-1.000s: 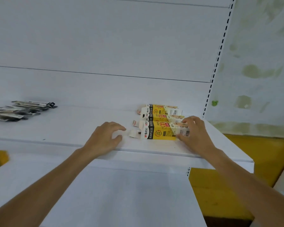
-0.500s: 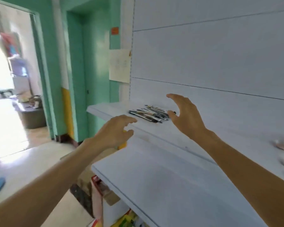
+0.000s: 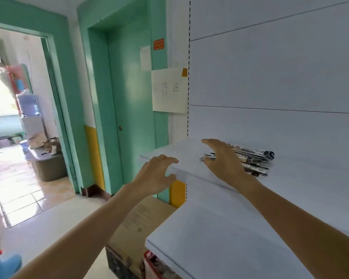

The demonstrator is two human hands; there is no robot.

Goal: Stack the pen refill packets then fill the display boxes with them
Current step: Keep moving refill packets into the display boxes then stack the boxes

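Note:
A loose pile of pen refill packets (image 3: 252, 161), black, silver and white, lies on the upper white shelf (image 3: 300, 178) near its left end. My right hand (image 3: 223, 161) hovers over the left part of the pile with fingers spread, covering some packets; contact cannot be told. My left hand (image 3: 156, 175) is open at the shelf's front left edge, fingers loosely bent, holding nothing. The yellow display boxes are out of view.
A lower white shelf (image 3: 220, 238) juts out below. Cardboard boxes (image 3: 137, 224) stand on the floor under it. A green door (image 3: 129, 97) and an open doorway (image 3: 18, 127) are to the left. A paper sign (image 3: 168, 90) hangs on the wall.
The view swung left from the yellow display boxes to the packet pile. Both hands left the boxes; the right hand has moved over the pile and the left to the shelf edge.

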